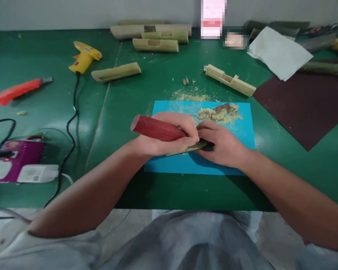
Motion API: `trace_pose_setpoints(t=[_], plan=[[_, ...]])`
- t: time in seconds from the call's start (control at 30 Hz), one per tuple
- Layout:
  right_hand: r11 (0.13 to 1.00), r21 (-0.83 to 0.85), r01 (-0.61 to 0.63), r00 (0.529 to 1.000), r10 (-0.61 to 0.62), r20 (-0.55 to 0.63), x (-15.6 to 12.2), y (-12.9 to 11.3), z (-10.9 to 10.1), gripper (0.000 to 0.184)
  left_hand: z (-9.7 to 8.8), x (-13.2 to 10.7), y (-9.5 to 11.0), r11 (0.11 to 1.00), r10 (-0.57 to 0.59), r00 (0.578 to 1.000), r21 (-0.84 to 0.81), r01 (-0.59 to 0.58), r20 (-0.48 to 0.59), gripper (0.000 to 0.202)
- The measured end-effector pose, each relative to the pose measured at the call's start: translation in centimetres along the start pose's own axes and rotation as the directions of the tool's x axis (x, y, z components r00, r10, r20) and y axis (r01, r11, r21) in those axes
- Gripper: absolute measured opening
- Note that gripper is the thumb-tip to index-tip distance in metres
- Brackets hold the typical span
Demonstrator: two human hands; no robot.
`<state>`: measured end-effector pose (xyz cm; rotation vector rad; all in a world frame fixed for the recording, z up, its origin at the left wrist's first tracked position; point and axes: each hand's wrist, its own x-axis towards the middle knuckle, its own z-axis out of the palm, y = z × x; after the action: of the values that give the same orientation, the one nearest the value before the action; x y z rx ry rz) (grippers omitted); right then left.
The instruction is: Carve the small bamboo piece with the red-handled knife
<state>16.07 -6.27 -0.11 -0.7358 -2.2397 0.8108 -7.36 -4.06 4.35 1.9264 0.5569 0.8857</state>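
My left hand is wrapped round the thick red wooden handle of a tool; its working end is hidden behind the fingers. The handle's butt tilts up to the left. My right hand grips a piece of split bamboo, which lies low between both hands and is mostly covered by them. Under the work is a blue sheet. Shavings and dust, with a few dark chips, are heaped on it just beyond my right hand.
Notched bamboo lengths lie at the back, another nearer right. A plain bamboo tube, yellow glue gun, red-handled cutter and purple power box with cords occupy the left. White paper overlaps a dark brown sheet.
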Motion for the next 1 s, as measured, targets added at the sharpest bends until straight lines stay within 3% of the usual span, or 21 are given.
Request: trace_pose_setpoints(t=[0.2,0.4,0.5,0.67,0.87,1.0], plan=[[1.0,-0.03,-0.002,0.995,-0.001,-0.104,0.2,-0.1,0.3,0.002,0.3,-0.1,-0.6,0.992,-0.117,0.98,-0.072,0.107,-0.161,0.032],[0.988,-0.138,-0.067,0.992,0.051,-0.117,0.2,-0.2,0.2,0.005,0.2,-0.1,-2.0,0.976,-0.143,0.979,-0.186,0.115,-0.145,0.025],[0.982,-0.179,-0.067,0.993,0.049,-0.105,0.2,-0.3,0.2,0.006,0.9,-0.3,-2.2,0.986,-0.11,0.968,-0.15,0.078,-0.225,0.029],[0.933,-0.353,-0.073,0.995,0.044,-0.09,0.3,-0.6,-0.2,0.015,2.2,-1.0,-1.9,1.0,-0.01,0.914,-0.03,-0.002,-0.406,0.027],[0.829,-0.549,-0.111,0.994,0.105,-0.043,0.3,-1.2,-1.1,0.009,2.5,-1.4,0.0,0.958,0.234,0.932,0.227,-0.173,-0.276,0.023],[0.795,-0.598,-0.096,0.99,0.141,0.029,0.7,-1.7,-1.7,0.009,2.7,-1.3,0.5,0.932,0.33,0.922,0.223,-0.285,-0.202,0.02]])
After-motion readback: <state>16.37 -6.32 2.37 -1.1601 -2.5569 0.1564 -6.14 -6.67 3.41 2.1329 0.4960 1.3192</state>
